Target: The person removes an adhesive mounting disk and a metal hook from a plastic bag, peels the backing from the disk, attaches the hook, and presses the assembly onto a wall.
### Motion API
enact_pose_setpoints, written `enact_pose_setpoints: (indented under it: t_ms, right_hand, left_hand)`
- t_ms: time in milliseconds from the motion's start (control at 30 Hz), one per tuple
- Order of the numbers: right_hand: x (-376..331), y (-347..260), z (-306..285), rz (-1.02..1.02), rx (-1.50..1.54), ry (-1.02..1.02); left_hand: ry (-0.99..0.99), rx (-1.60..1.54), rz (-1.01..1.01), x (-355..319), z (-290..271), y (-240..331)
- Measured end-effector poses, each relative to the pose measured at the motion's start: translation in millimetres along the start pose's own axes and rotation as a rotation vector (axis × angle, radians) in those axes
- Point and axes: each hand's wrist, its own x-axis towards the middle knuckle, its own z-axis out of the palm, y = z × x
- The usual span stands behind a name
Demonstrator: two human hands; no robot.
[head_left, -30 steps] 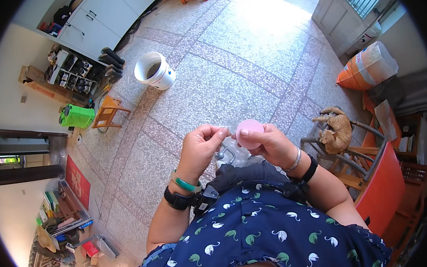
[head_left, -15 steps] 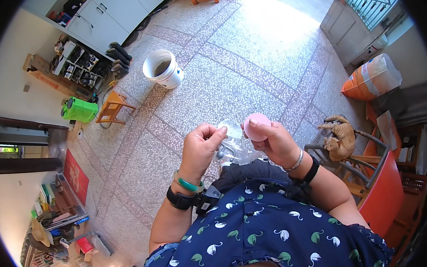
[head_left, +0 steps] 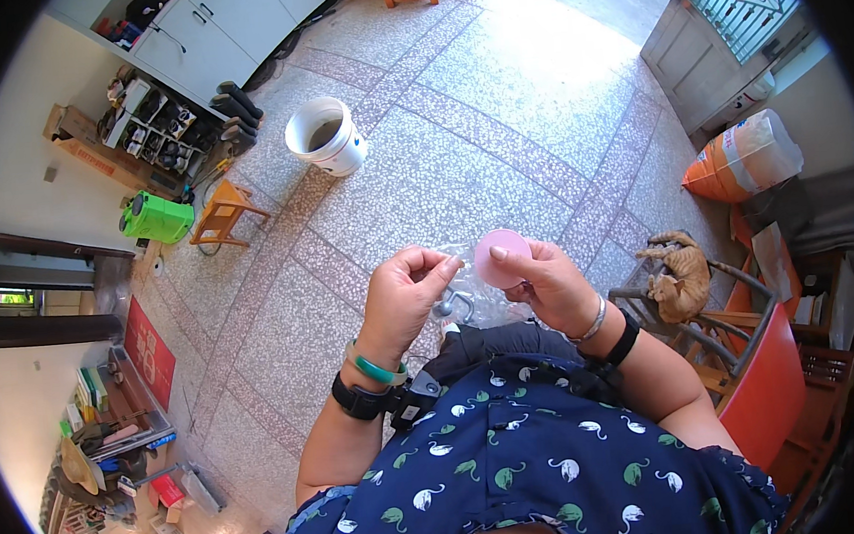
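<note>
My right hand pinches a small round pink disc between thumb and fingers, together with a clear plastic bag that hangs below it. My left hand is closed on the bag's left edge, close beside the disc. A small metal part shows through the plastic between my two hands. I stand above a speckled stone floor, and my dark patterned top fills the lower part of the view.
A white bucket stands on the floor ahead. A small wooden stool and a green container sit at the left by shelves. A cat lies on a chair at my right, near an orange sack.
Both hands have stayed together at chest height on the bag and pink disc. My head has tilted, so the floor and bucket have shifted slightly in the view.
</note>
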Motion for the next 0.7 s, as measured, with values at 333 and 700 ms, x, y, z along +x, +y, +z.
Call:
enact_pose_setpoints:
  t_ms: [333,700]
  right_hand:
    - [1,-7,0,0.027,0.084,-0.092]
    - [0,-14,6,-0.094,-0.211,0.042]
  left_hand:
    - [-0.002,-0.001,0.033,4,2,1]
    - [-0.007,-0.009,0.009,4,3,-1]
